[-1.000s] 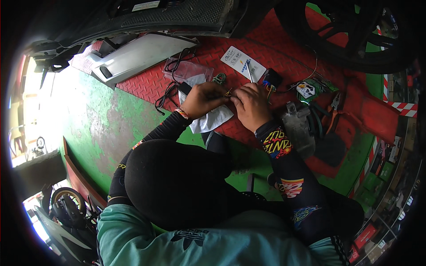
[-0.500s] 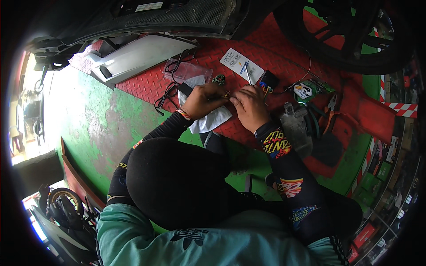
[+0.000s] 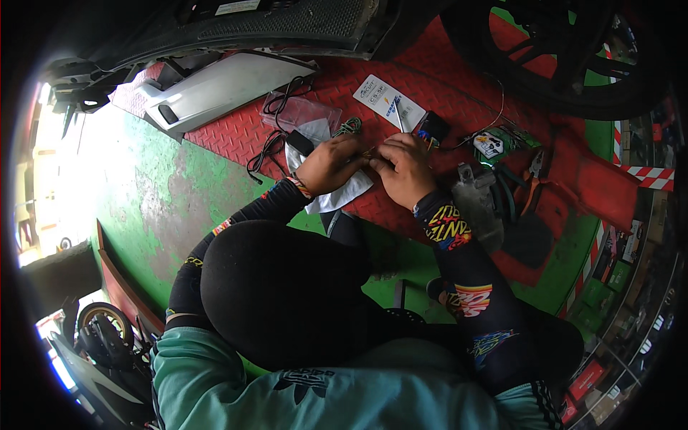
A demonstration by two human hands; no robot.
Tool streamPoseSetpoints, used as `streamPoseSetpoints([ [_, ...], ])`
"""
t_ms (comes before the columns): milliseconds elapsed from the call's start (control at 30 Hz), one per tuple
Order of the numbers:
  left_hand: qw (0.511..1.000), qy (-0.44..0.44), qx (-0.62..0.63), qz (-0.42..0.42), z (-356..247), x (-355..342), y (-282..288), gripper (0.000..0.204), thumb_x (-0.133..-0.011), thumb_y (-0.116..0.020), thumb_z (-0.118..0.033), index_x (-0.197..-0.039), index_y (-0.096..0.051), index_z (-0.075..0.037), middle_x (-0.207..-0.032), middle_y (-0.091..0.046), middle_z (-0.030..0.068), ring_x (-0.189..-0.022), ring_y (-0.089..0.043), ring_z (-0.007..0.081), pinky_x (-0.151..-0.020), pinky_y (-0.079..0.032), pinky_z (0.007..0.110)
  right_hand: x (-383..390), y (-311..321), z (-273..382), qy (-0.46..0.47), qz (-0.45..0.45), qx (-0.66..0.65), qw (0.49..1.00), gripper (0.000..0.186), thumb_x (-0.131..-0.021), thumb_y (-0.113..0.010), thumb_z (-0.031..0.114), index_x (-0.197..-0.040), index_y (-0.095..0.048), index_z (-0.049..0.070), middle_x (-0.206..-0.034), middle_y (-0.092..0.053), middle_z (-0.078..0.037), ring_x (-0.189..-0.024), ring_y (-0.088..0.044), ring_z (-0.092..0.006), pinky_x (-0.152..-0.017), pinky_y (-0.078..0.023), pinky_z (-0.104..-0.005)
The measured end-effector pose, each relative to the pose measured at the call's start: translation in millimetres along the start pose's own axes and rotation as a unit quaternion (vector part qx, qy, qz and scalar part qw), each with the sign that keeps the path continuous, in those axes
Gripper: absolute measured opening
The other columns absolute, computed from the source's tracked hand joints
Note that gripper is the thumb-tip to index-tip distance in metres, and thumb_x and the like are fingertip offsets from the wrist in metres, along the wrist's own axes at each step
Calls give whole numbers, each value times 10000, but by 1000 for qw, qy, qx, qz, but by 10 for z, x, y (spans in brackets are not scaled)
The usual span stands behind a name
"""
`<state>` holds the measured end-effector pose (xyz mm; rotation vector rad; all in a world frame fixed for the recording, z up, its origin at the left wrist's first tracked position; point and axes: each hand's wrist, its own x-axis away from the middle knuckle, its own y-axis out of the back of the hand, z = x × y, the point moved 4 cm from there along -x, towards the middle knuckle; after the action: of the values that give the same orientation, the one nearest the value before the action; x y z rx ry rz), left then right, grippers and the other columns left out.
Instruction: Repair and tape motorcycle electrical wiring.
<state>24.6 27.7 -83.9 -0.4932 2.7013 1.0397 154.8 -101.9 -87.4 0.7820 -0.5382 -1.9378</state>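
My left hand (image 3: 331, 166) and my right hand (image 3: 405, 174) meet over the red plate, fingers closed in a pinch. Between the fingertips are thin yellowish wires (image 3: 368, 153), mostly hidden by the fingers. Just beyond my left hand lies a small coil of green wires (image 3: 349, 127). A black box with coloured leads (image 3: 434, 128) rests beyond my right hand, beside a white printed card (image 3: 389, 102). Left of my left hand is a black cable with a small black block (image 3: 299, 143). A white cloth or bag (image 3: 342, 198) lies under my left wrist.
A white body panel (image 3: 222, 92) and clear plastic packaging (image 3: 304, 113) lie at the far left. A motorcycle wheel (image 3: 527, 50) stands far right. Orange-handled pliers (image 3: 531, 192), a clear plastic piece (image 3: 479, 208) and a wired circuit-like item (image 3: 491, 146) lie to the right.
My hands stay together at nearly the same spot, with small finger shifts. A pale stick that stood out beyond my right fingers no longer shows. The view has shifted slightly.
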Motion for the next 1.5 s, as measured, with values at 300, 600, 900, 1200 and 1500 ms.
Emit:
streamPoseSetpoints([
  [300,996,80,35,-29,2,30,57,249,-860,-779,-84,-1097,-719,-37,-929,-693,134,-846,-706,310,-725,-560,398,75,218,267,-12,-14,131,991,402,-900,-706,135,-1285,-644,41,-1195,-689,-123,-1304,-533,-296,-1134,-381,-477],
  [600,997,72,15,-2,46,34,16,214,-837,-810,-151,-990,-729,-26,-859,-705,131,-815,-695,312,-726,-552,405,-242,1047,335,-130,-91,-162,974,370,-991,-570,-13,-1356,-602,33,-1145,-724,-147,-1001,-719,-249,-897,-557,-363],
  [900,994,99,23,-30,10,-35,10,218,-849,-808,-135,-982,-698,-2,-846,-684,146,-761,-684,321,-682,-538,394,-215,1673,189,-198,6,-12,980,188,-957,-716,210,-1021,-746,36,-920,-758,-109,-845,-715,-228,-756,-522,-348],
  [1200,986,134,96,-10,40,-32,22,264,-864,-817,-153,-1050,-712,2,-907,-724,134,-825,-734,219,-724,-578,338,-43,1054,1,-182,147,323,917,164,-845,-789,298,-865,-776,136,-1011,-744,-72,-1100,-640,-316,-963,-470,-510],
  [1500,972,151,182,3,42,41,52,262,-876,-807,-154,-1080,-729,-9,-996,-767,124,-905,-756,212,-846,-597,336,-228,647,-91,-230,240,396,856,321,-826,-779,410,-919,-790,104,-1018,-771,-128,-1137,-659,-327,-1049,-437,-524],
])
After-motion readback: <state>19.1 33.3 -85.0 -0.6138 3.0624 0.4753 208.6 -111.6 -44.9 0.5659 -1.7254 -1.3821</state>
